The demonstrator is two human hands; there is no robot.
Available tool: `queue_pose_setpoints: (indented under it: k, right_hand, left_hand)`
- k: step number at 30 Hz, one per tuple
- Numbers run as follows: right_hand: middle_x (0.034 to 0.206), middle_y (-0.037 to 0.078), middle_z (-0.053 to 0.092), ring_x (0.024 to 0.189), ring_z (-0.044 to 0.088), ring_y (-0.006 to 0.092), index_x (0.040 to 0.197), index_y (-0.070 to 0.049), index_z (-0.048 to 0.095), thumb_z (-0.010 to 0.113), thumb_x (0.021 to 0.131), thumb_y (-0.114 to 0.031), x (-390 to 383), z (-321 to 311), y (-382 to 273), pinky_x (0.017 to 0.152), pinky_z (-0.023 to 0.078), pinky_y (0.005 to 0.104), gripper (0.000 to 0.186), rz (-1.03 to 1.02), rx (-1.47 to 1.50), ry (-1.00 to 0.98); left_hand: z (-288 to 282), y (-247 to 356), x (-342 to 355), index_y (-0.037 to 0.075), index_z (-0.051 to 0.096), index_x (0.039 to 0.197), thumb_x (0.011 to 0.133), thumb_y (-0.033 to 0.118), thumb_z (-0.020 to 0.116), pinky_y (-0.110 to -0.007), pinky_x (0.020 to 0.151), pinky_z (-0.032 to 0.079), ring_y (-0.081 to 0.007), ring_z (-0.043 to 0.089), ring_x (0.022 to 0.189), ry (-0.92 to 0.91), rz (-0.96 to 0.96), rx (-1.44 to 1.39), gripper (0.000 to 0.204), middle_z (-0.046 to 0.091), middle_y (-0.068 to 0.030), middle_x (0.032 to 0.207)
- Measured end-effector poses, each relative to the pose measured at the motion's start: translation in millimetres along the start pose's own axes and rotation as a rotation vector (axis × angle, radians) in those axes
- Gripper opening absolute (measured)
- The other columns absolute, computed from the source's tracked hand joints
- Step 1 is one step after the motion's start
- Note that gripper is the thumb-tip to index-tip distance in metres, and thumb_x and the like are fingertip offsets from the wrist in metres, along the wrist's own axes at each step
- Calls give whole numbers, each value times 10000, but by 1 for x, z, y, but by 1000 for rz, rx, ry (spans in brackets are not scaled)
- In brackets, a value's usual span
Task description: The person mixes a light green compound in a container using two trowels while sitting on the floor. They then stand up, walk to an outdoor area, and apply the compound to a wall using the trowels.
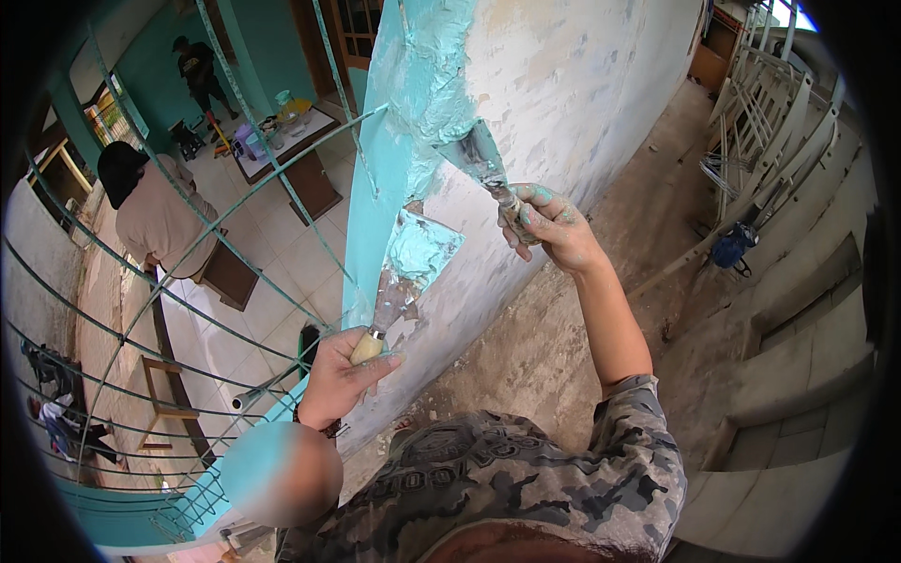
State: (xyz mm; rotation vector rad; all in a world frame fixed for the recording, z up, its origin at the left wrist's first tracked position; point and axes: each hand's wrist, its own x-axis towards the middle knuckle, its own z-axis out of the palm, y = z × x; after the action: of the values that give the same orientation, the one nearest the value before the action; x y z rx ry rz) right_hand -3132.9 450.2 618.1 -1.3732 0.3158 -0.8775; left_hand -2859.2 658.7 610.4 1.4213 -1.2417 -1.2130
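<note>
My left hand (336, 375) is closed round the wooden handle of a wide putty knife (394, 298), low beside the wall. A thick heap of turquoise putty (419, 248) covers much of its blade. Higher up, my right hand (556, 227) grips a second putty knife (479, 159), whose smeared blade touches the wall's turquoise edge (434, 103). Wet-looking, uneven putty coats that edge. Turquoise specks stick to the right hand's fingers. The wall's broad face (572, 94) is white with grey, patchy marks.
Green metal bars (246, 208) stand left of the wall. Beyond them are a seated person (164, 211), another person (199, 75) standing farther off, and a table (314, 127) with a purple container. Pale metal frames (770, 122) lean along the right side.
</note>
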Motion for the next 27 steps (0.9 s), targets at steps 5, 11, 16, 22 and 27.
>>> queue_pose_setpoints:
  k: [5,11,16,22,27]
  right_hand:
    - [955,69,622,761,556,121,1212,-10,575,617,899,-153,-5,-3,32,609,459,255,347,-17,-48,-43]
    - [1006,37,626,852,559,117,1100,-17,667,645,834,-48,2,-2,43,684,475,248,268,-110,-284,-83]
    - [971,41,595,800,508,112,1063,-19,675,691,810,-69,5,-7,36,656,414,252,259,-135,-366,-121]
    - [941,23,594,793,520,118,1005,-23,689,742,768,-85,4,-11,23,660,409,265,250,-167,-612,-132]
    - [923,20,599,789,529,121,976,-24,694,733,757,-45,0,-10,12,667,433,273,224,-160,-684,-134]
  left_hand:
    - [-5,8,-4,33,575,736,810,111,743,-198,420,344,-23,467,466,-23,20,7,199,514,44,567]
    - [-9,6,-13,30,599,756,779,92,763,-193,416,353,-28,478,473,-34,18,50,177,536,39,597]
    - [-12,-3,-17,39,603,760,737,64,784,-182,406,353,-27,474,479,-40,65,48,184,548,36,628]
    - [-21,-9,-25,42,596,705,720,75,799,-182,412,354,-28,476,483,-63,109,149,206,547,27,628]
    - [-25,-11,-29,37,555,708,722,60,807,-211,508,296,-34,390,578,-71,-10,122,253,461,57,654]
